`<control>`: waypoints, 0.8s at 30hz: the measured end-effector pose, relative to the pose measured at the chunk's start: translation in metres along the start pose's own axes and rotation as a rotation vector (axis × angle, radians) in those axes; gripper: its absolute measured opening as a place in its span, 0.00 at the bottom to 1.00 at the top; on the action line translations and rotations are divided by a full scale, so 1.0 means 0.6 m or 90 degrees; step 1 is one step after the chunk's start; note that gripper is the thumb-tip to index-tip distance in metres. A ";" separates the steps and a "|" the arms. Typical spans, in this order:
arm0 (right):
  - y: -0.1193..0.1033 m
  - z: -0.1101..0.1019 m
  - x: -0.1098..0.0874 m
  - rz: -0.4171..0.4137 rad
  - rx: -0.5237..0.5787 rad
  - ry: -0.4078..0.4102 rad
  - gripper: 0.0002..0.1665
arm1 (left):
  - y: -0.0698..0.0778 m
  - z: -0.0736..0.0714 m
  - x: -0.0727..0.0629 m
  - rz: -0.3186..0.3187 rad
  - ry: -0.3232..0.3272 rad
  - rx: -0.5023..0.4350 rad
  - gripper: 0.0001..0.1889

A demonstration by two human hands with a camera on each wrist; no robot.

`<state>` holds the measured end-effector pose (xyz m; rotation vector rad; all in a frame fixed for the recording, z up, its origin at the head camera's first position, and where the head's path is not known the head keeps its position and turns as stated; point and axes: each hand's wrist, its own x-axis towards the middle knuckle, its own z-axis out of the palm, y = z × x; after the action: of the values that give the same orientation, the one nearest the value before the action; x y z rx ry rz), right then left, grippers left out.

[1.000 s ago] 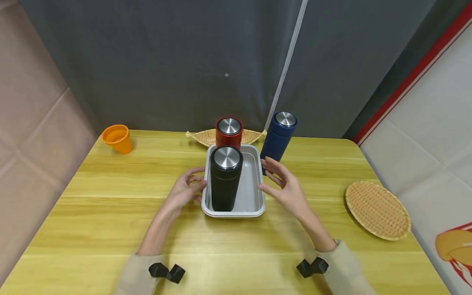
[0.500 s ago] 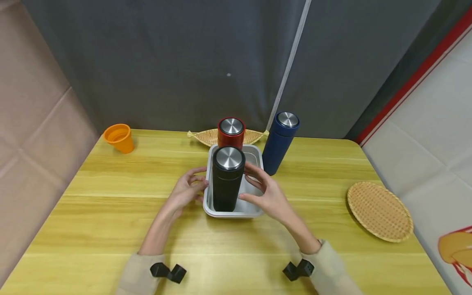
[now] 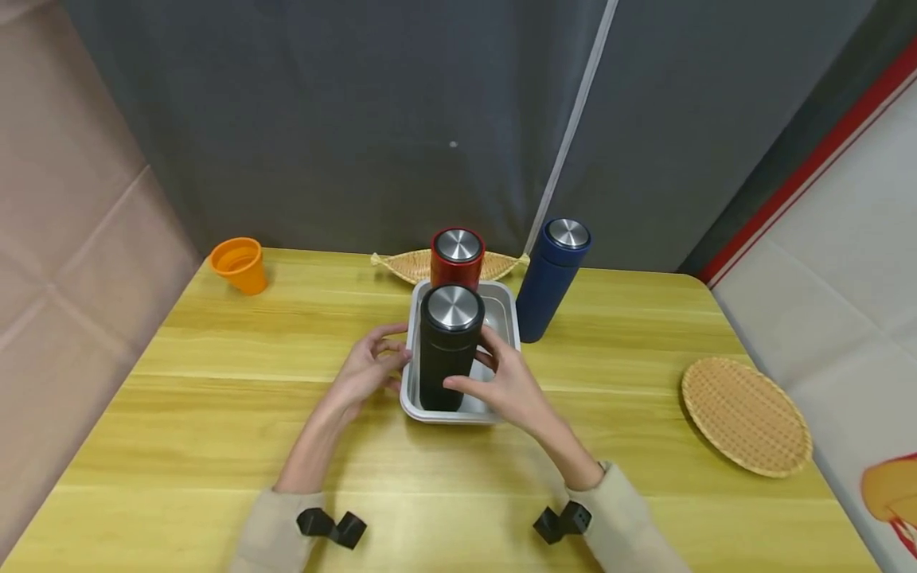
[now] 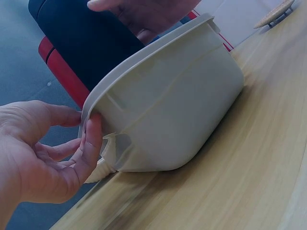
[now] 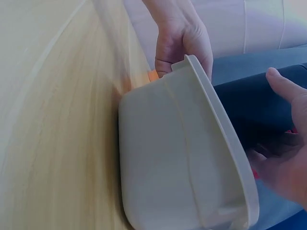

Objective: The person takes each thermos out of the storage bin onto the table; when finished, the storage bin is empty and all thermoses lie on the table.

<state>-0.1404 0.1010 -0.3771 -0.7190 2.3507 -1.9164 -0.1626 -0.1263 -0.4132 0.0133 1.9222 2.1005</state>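
Observation:
A black thermos flask (image 3: 447, 354) with a steel lid stands upright in the left part of a pale, deep rectangular tray (image 3: 510, 306). My left hand (image 3: 372, 362) holds the tray's left rim between thumb and fingers, as the left wrist view (image 4: 48, 148) shows. My right hand (image 3: 510, 386) reaches over the tray's right side and curls round the flask, thumb across its front and fingers at its right side; the fingertips are partly hidden. Behind the black flask is a red thermos flask (image 3: 457, 263), its lower part hidden. A blue thermos flask (image 3: 548, 286) stands right of the tray.
A boat-shaped woven basket (image 3: 404, 265) lies at the table's back edge, behind the red flask. An orange cup (image 3: 247, 274) sits at the back left. A round woven plate (image 3: 747, 416) lies at the right. A grey curtain (image 3: 322, 127) hangs behind the wooden table (image 3: 215, 446).
My right hand has moved left from the tray's right rim, over the tray, to the black flask. My left hand stays at the left rim. The view has shifted slightly.

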 end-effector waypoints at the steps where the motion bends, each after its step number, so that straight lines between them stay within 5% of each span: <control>1: 0.000 0.001 0.001 -0.001 -0.006 0.004 0.43 | 0.000 0.001 0.000 -0.001 0.000 0.001 0.27; 24: -0.008 0.001 0.009 -0.006 -0.066 0.037 0.40 | -0.001 0.003 0.003 -0.008 0.008 -0.007 0.27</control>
<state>-0.1435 0.0976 -0.3716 -0.6912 2.5010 -1.8561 -0.1636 -0.1239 -0.4142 -0.0135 1.9135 2.1075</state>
